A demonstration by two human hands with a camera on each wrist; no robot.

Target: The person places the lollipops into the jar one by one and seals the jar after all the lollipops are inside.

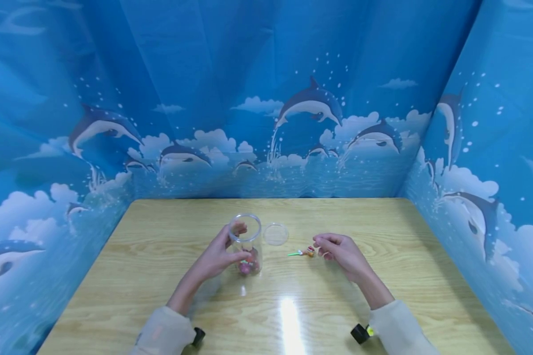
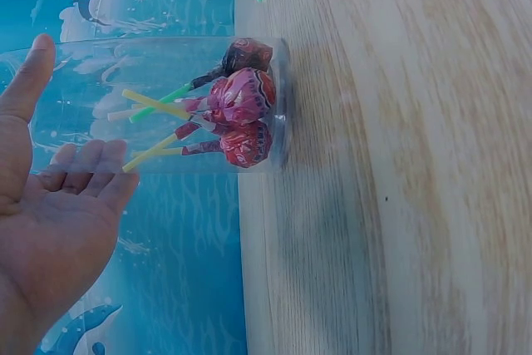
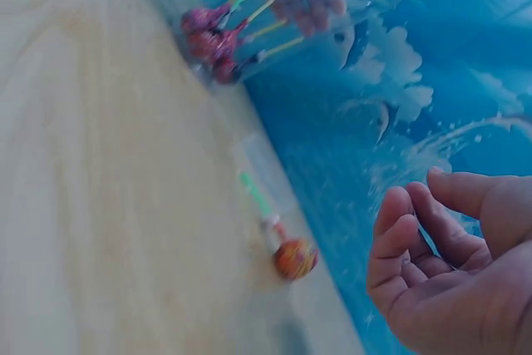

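A tall clear plastic jar [image 1: 248,241] stands upright on the table, its mouth uncovered. My left hand [image 1: 219,256] grips it from the left side, thumb in front and fingers behind. Inside, several wrapped lollipops [image 2: 241,106] lie at the bottom, sticks pointing up. One more lollipop [image 1: 308,252], with an orange-and-red wrapper and a green stick, lies on the tabletop right of the jar. Next to its candy end, my right hand [image 1: 342,254] hovers with loosely bent fingers and nothing between them; the right wrist view shows a gap between hand and lollipop [image 3: 296,258].
A clear round lid [image 1: 276,233] lies flat just behind and right of the jar. The wooden table [image 1: 160,222] is bordered at the back and sides by a blue dolphin-print curtain [image 1: 248,123].
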